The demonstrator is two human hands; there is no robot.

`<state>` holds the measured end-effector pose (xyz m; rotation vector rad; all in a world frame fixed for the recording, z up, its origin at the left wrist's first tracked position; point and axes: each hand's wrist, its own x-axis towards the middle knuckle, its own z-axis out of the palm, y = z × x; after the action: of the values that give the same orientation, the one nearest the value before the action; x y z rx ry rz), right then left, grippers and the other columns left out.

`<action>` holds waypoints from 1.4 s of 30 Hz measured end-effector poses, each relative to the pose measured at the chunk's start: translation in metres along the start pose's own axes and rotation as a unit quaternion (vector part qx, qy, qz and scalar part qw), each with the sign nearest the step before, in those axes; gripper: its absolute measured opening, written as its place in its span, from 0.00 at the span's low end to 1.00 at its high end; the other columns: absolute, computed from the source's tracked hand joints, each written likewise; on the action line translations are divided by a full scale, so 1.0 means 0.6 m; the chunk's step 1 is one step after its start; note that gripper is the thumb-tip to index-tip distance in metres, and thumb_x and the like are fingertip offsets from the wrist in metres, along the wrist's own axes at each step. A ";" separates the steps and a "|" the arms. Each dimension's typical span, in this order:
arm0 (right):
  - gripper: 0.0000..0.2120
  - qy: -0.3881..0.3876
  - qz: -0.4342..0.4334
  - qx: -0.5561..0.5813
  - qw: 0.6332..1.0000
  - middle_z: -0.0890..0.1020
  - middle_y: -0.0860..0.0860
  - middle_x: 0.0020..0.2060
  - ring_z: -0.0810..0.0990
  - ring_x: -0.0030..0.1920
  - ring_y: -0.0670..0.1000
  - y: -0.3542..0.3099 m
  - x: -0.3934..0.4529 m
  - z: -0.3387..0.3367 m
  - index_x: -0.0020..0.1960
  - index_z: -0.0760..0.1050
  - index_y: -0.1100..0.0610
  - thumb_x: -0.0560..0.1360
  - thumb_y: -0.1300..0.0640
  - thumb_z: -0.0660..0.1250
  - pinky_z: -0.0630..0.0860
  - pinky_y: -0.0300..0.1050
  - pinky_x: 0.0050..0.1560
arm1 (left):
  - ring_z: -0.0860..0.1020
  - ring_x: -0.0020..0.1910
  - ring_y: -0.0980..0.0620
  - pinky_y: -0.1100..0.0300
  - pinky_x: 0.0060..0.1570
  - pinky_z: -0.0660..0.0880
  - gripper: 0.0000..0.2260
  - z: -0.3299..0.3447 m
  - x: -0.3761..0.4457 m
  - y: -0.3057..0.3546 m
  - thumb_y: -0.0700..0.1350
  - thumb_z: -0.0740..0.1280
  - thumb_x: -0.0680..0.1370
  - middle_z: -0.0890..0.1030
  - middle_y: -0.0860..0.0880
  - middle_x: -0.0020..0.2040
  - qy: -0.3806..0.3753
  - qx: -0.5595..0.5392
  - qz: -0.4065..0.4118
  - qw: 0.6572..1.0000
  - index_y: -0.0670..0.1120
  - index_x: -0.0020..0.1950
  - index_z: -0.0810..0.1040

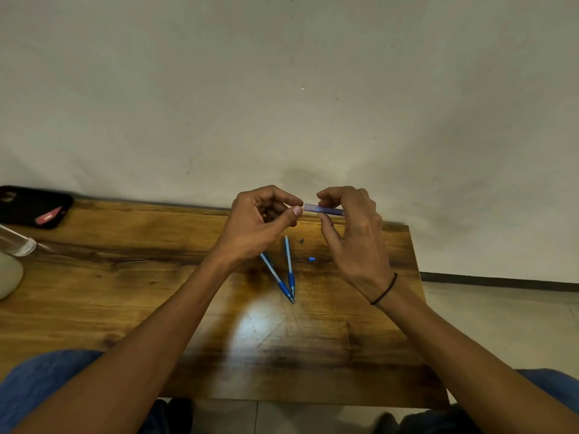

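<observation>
Wooden table [125, 292] butted a pale wall [282, 89]; over its far edge, left hand [260, 223] and right hand [354, 242] pinched a pen barrel [322, 209].

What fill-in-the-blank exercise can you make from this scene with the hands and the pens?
1. The left hand and right hand hold a ____ pen barrel between them.
2. ____ pens lie on the wooden table, tips meeting in a V.
3. A black band circles the ____ wrist.

Missing words: blue; Two; right.
</observation>
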<state>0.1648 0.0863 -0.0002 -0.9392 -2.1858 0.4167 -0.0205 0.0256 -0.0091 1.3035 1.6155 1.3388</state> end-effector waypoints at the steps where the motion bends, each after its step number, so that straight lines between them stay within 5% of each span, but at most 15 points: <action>1: 0.16 0.001 0.001 0.000 1.000 0.83 0.54 0.51 0.79 0.54 0.54 0.000 0.000 0.000 0.61 0.77 0.59 0.75 0.69 0.74 0.73 0.49 0.55 | 0.86 0.43 0.57 0.71 0.42 0.78 0.05 0.000 0.000 -0.001 0.44 0.75 0.80 0.87 0.56 0.42 0.000 0.000 -0.002 1.000 0.52 0.54 0.86; 17: 0.18 0.015 -0.008 0.000 1.000 0.82 0.51 0.50 0.70 0.54 0.41 0.017 -0.005 0.010 0.63 0.74 0.55 0.76 0.66 0.73 0.69 0.46 0.56 | 0.85 0.39 0.58 0.68 0.40 0.78 0.01 0.003 0.003 -0.003 0.45 0.74 0.81 0.86 0.54 0.39 -0.007 0.017 -0.020 1.000 0.50 0.51 0.85; 25: 0.20 0.033 -0.001 -0.041 0.999 0.84 0.51 0.51 0.72 0.58 0.49 0.027 -0.003 0.007 0.66 0.76 0.56 0.75 0.64 0.73 0.56 0.43 0.53 | 0.84 0.38 0.60 0.72 0.38 0.75 0.03 -0.011 0.007 0.001 0.45 0.73 0.81 0.85 0.56 0.39 0.011 0.059 -0.024 0.998 0.53 0.49 0.84; 37: 0.17 0.024 0.032 -0.009 0.999 0.83 0.50 0.50 0.80 0.49 0.53 0.043 -0.010 0.009 0.66 0.74 0.56 0.78 0.62 0.73 0.71 0.55 0.52 | 0.84 0.39 0.57 0.63 0.41 0.79 0.02 -0.036 0.010 0.000 0.44 0.73 0.81 0.86 0.51 0.38 0.048 0.060 -0.036 0.996 0.50 0.50 0.85; 42: 0.18 0.029 0.093 0.035 0.995 0.83 0.47 0.48 0.82 0.45 0.48 0.039 -0.013 0.015 0.66 0.71 0.53 0.80 0.57 0.73 0.79 0.57 0.51 | 0.82 0.36 0.60 0.67 0.39 0.78 0.02 -0.039 0.013 -0.007 0.43 0.73 0.81 0.86 0.51 0.37 0.066 0.028 -0.046 0.996 0.48 0.51 0.86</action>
<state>0.1743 0.0964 -0.0228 -1.1053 -2.0258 0.5440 -0.0452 0.0263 -0.0061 1.1794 1.7926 1.3565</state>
